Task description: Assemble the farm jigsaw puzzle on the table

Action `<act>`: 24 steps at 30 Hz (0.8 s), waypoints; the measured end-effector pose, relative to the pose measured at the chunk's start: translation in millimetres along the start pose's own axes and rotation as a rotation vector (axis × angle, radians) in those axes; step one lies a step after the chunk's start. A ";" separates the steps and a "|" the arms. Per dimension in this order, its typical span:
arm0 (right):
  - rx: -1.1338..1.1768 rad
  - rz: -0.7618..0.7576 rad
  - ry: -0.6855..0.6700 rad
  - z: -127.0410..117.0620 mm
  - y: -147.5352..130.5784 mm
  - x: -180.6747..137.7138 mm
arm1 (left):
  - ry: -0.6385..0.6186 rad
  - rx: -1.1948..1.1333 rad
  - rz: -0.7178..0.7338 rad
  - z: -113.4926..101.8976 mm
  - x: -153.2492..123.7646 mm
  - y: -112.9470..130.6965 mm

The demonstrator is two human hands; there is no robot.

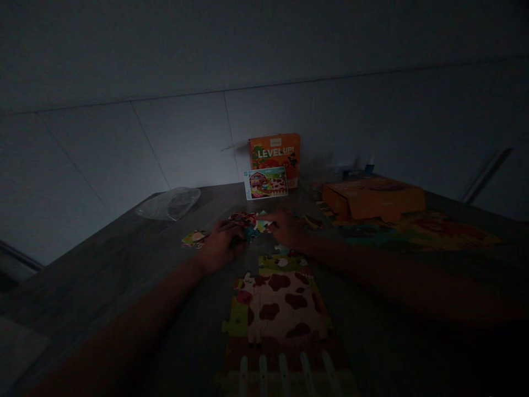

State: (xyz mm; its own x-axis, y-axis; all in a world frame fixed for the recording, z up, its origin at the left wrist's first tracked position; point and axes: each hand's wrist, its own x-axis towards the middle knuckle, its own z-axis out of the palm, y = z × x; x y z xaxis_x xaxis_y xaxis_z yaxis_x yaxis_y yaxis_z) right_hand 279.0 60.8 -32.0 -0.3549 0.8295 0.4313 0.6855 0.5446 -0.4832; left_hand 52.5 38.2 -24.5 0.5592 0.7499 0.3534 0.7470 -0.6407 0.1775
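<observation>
The scene is very dim. A pile of loose puzzle pieces lies at the middle of the table, between my hands. My left hand rests at the pile's left side, fingers apart and bent downward, with nothing visible in them. From the right, my right hand reaches in, its fingertips on a pale puzzle piece. Closer to me lies a joined puzzle section showing a spotted cow, a white fence and a small sheep. A few pieces sit left of my left hand.
An orange box marked "LEVEL UP!" stands at the back, a farm picture card leaning before it. Another orange box lies at right, beside a colourful printed sheet. Clear plastic lies back left; a small bottle stands back right.
</observation>
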 end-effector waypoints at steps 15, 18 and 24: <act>0.392 0.064 0.279 3.0 14.0 5.9 | 0.235 -0.030 -0.146 -6.6 0.1 -1.1; 0.429 0.043 0.338 7.0 13.6 6.7 | 0.281 -0.044 -0.201 -9.8 -0.8 -0.2; 0.369 -0.004 0.294 7.9 12.0 5.2 | 0.233 -0.054 -0.177 -10.0 -1.0 0.3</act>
State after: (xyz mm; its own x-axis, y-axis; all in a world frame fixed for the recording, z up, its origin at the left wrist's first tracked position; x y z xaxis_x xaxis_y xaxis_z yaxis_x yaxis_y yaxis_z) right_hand 280.4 72.6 -41.6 -0.1254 0.7858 0.6057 0.3939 0.5997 -0.6966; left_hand 48.7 35.6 -15.6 0.3194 0.7969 0.5128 0.8017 -0.5157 0.3021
